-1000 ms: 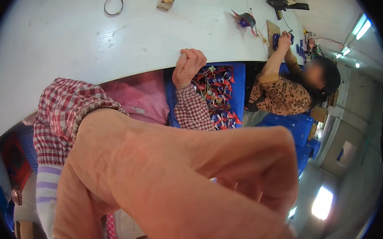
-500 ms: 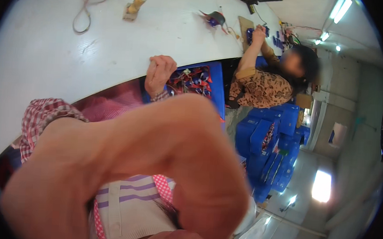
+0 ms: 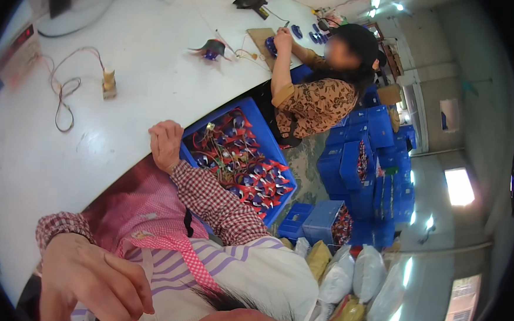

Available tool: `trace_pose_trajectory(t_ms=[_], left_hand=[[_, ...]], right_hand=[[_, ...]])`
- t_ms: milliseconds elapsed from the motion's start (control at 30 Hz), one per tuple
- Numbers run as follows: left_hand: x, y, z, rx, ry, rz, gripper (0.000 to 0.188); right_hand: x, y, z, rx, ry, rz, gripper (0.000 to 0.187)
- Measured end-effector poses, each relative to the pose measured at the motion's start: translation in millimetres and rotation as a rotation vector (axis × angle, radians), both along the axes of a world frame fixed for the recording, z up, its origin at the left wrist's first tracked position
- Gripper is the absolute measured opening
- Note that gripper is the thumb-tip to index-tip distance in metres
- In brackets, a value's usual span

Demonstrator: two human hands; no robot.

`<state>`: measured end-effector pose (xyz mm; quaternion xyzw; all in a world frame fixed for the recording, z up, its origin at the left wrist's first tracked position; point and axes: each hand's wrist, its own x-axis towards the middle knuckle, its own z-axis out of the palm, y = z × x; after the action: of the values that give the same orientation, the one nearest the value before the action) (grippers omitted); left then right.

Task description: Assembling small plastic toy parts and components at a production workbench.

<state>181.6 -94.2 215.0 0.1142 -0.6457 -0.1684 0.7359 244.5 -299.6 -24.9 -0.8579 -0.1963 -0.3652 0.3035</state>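
Note:
Near the lower left, my left hand point(image 3: 94, 280) hangs in front of my body, its fingers loosely bent and no object visible in them. My right hand point(image 3: 167, 144) rests on the near edge of the white table point(image 3: 117, 134), fingers loosely curled and nothing seen in it; its palm is hidden. Right beside that hand stands a blue crate point(image 3: 287, 189) filled with small red, white and blue parts point(image 3: 242, 156) with thin wires. Farther in on the tabletop, a looped cable point(image 3: 66, 99) runs to a pale yellowish connector block point(image 3: 108, 85).
A co-worker point(image 3: 316, 105) sits to the right, hands on a dark blue piece point(image 3: 270, 45) over a brown board point(image 3: 258, 38). A red-and-blue part point(image 3: 212, 49) and a black tool point(image 3: 252, 1) lie on the table. Blue crates point(image 3: 382, 127) and stuffed sacks point(image 3: 338, 277) stand behind.
My left hand and forearm have swung from close in front of the camera down to the lower left. The view has shifted, uncovering the crate and my right sleeve. My right hand stays at the table edge.

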Motion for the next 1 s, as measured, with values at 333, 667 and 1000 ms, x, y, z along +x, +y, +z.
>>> trace_pose_trajectory(t_ms=[333,667,1000], left_hand=[[18,-16,2,0.119,-0.213,-0.081,0.042],[24,-25,-17,0.263,-0.158,-0.101,0.036],[20,-40,-31,0.289,-0.028,-0.048,0.052]], right_hand=[[-1,2,6,0.040,-0.003,-0.002,0.013],[-1,-1,4,0.021,0.029,0.038,0.012],[1,1,5,0.017,-0.039,0.029,0.011]])
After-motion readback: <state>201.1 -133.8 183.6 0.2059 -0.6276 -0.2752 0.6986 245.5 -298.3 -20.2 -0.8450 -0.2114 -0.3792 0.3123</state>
